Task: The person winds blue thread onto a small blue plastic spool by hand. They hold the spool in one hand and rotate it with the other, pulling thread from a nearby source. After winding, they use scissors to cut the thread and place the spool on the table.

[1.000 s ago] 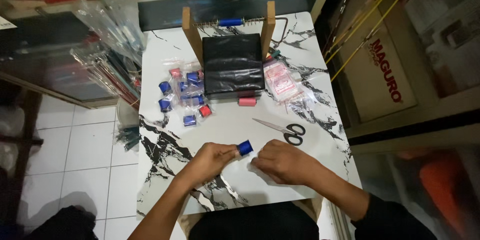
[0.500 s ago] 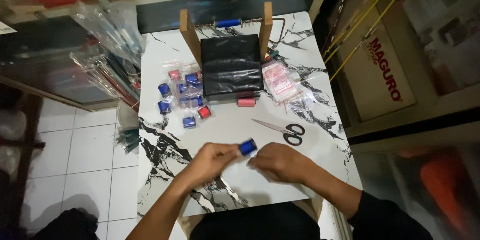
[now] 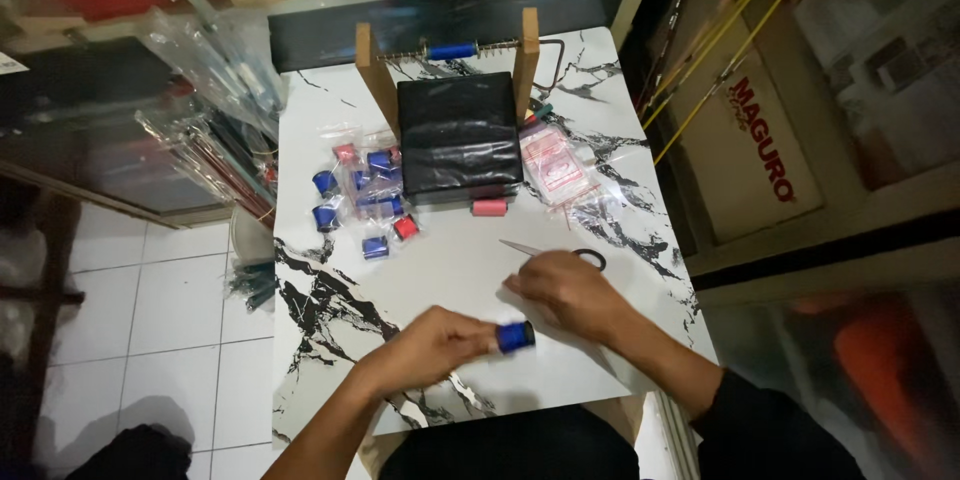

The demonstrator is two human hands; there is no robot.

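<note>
My left hand (image 3: 430, 350) holds a small blue thread spool (image 3: 515, 337) by its fingertips, low over the front of the white marble-patterned table (image 3: 330, 290). My right hand (image 3: 570, 292) is apart from the spool and lies over a pair of scissors (image 3: 592, 258). The scissors' blade tip pokes out to the left and one black handle loop shows behind the hand. Whether the fingers grip the scissors is hidden.
A black plastic roll (image 3: 460, 135) hangs on a wooden stand (image 3: 365, 65) at the table's back. Small clear bags of blue and red spools (image 3: 360, 195) lie to its left, a pink spool (image 3: 488, 207) in front, and empty clear bags (image 3: 555, 160) to the right. Tiled floor lies to the left.
My right hand has let go of the blue spool and moved back and right onto the scissors. My left hand keeps the spool and has drifted slightly nearer to me.
</note>
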